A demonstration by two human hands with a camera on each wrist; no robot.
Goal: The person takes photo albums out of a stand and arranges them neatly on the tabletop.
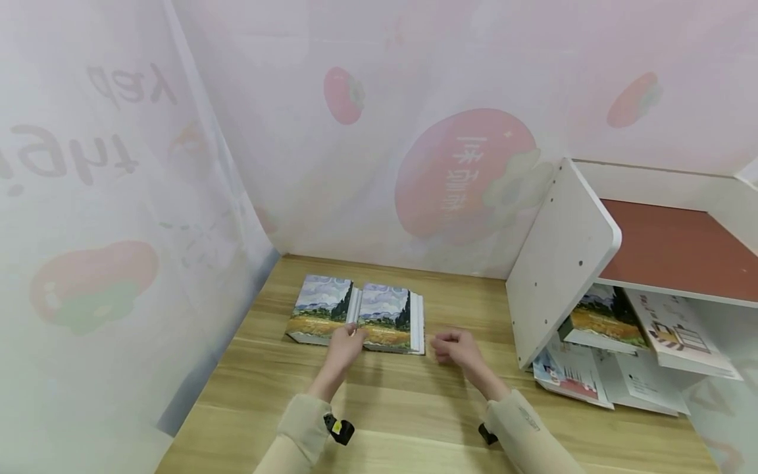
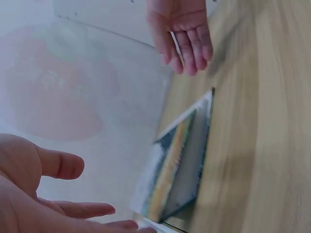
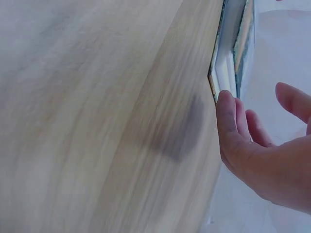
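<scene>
While both books (image 1: 357, 315) lie on the bench (image 1: 414, 408) | my left hand (image 1: 345, 343) touches them, fingers spread | my right hand (image 1: 456, 349) hovers beside, loosely curled, holding nothing.

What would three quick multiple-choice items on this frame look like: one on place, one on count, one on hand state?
1. Where do the books with painted landscape covers lie?
A. On the wooden table, near the curtain
B. On the red top of the shelf
C. On the floor

2. How many of those books lie side by side on the wooden table?
A. One
B. Two
C. Four

3. What is the right hand doing?
A. Gripping a book
B. Pressing on the white shelf unit
C. Holding nothing, just right of the books

Answers:
1. A: the head view shows them flat on the table in front of the curtain.
2. B: two matching covers sit next to each other, with the left hand at their near edge.
3. C: the right hand is off the books with nothing in its fingers; the white shelf unit stands farther right.
</scene>
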